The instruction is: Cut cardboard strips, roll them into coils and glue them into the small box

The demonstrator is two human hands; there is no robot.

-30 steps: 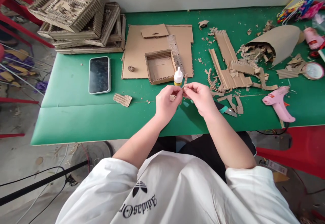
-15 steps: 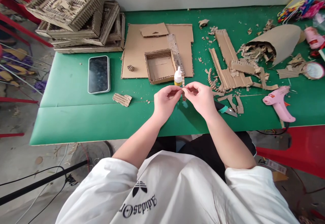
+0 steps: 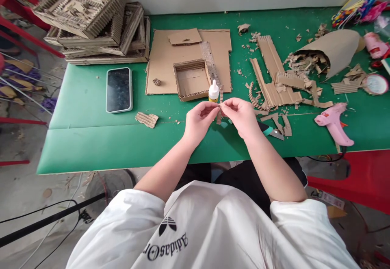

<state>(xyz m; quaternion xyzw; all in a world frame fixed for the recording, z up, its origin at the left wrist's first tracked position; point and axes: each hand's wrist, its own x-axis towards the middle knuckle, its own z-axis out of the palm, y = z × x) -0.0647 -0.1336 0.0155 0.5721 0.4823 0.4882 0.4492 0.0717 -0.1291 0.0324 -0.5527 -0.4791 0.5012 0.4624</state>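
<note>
Both hands meet fingertip to fingertip above the front of the green table. My left hand [image 3: 199, 118] is closed in a pinch, and my right hand [image 3: 240, 114] pinches just beside it. Between them is a small piece of cardboard strip, mostly covered by the fingers. A narrow corrugated strip [image 3: 219, 118] shows below the fingertips. Right behind the hands stands a white-capped glue bottle [image 3: 213, 92], its lower part hidden. Beyond it an open square cardboard box [image 3: 192, 80] rests on a flat cardboard sheet [image 3: 161, 53], near a clear ruler [image 3: 209, 59].
Stacked cardboard trays [image 3: 91, 29] stand at back left, with a phone [image 3: 118, 90] before them. A utility knife [image 3: 274, 133] lies beside my right forearm. Further right are cardboard scraps [image 3: 274, 74], a paper cone of shreds [image 3: 343, 53], a tape roll [image 3: 376, 84] and a pink glue gun [image 3: 335, 123].
The fingertips have shifted very slightly against each other, and the strip below them sits a little differently. Everything else on the table stays in place.
</note>
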